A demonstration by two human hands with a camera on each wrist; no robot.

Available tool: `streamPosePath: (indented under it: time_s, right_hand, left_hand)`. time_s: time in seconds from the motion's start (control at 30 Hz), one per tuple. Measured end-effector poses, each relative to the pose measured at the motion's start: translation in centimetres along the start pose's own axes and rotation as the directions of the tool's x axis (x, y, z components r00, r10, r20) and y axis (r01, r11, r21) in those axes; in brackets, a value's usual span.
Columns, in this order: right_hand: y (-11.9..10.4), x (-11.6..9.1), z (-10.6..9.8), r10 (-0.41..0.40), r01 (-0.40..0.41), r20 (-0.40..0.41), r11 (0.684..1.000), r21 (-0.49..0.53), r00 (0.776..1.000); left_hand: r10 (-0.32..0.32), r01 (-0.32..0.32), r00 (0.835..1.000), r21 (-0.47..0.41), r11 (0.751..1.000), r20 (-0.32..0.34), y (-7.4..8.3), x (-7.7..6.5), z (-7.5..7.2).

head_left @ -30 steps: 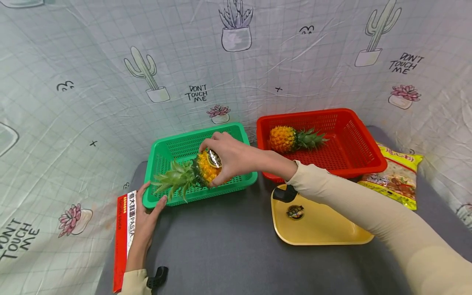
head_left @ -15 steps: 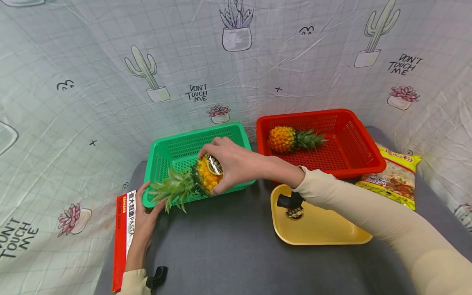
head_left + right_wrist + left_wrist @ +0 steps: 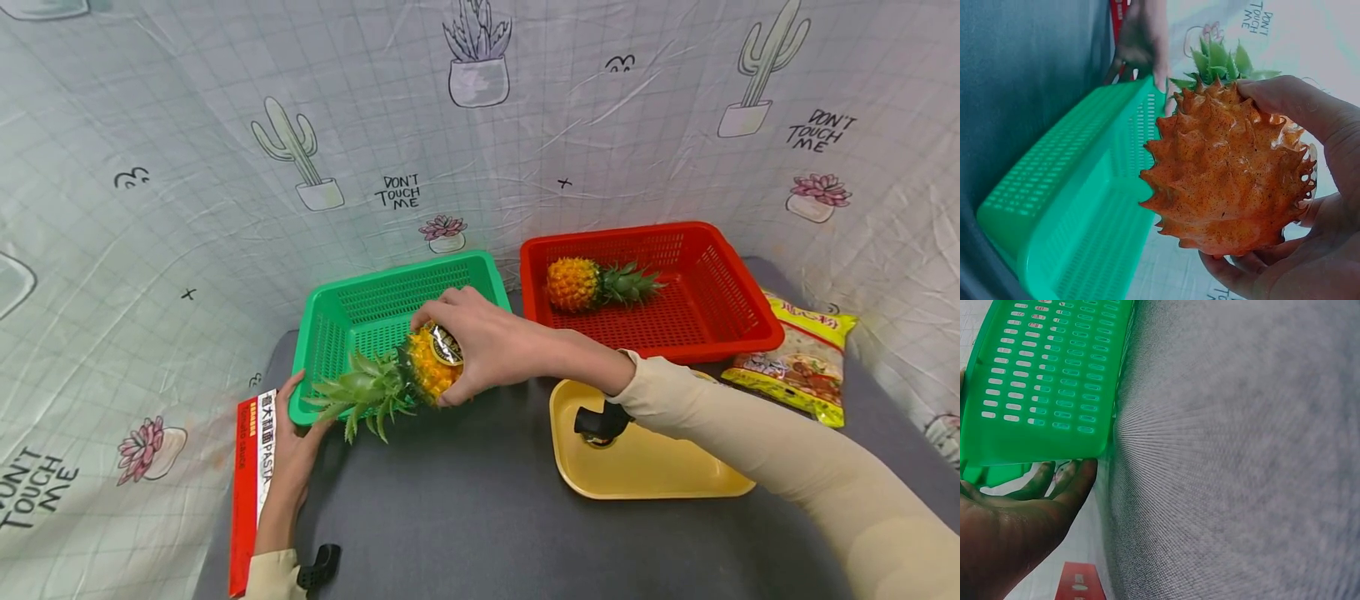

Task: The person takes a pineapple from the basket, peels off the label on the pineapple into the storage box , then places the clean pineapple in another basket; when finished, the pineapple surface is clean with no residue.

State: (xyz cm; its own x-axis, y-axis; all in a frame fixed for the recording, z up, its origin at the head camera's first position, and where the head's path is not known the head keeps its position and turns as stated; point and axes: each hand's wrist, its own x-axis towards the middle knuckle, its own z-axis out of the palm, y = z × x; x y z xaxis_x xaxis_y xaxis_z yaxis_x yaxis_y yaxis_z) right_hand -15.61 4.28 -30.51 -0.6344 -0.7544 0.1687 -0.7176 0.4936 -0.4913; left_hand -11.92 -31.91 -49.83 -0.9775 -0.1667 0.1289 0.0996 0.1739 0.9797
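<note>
My right hand (image 3: 495, 342) grips a small pineapple (image 3: 431, 362) by its yellow body, thumb and fingers around opposite sides. Its leafy crown points left, and a round dark label faces up. In the right wrist view the pineapple's spiky skin (image 3: 1229, 169) fills the hand, apart from the green basket (image 3: 1060, 169) below. That green basket (image 3: 375, 312) stands under the pineapple, which hangs over its near rim. At the basket's near left corner my left hand (image 3: 296, 446) holds on; leaves hide part of its thumb. The left wrist view shows its fingers (image 3: 1075, 487) against the basket's end wall.
A red basket (image 3: 708, 312) with another pineapple (image 3: 573, 283) stands to the right. In front of it lies a yellow tray (image 3: 652, 467), partly beneath my right forearm. A noodle bag (image 3: 806, 358) is at far right, a red pasta box (image 3: 246, 492) at far left. A printed cloth hangs behind.
My right hand and the pineapple have shifted slightly toward me, from above the basket's inside to over its near rim, and lately a bit right. My left hand has stayed at the corner.
</note>
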Motion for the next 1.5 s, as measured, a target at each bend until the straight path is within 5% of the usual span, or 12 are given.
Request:
streamPosePath:
  time_s: [1.5]
  right_hand:
    - [-0.9, -4.4, 2.4, 0.075, -0.075, 0.008, 0.993, 0.086, 0.997]
  left_hand:
    - [-0.063, 0.063, 0.998, 0.025, 0.998, 0.015, 0.4, -0.2, 0.1]
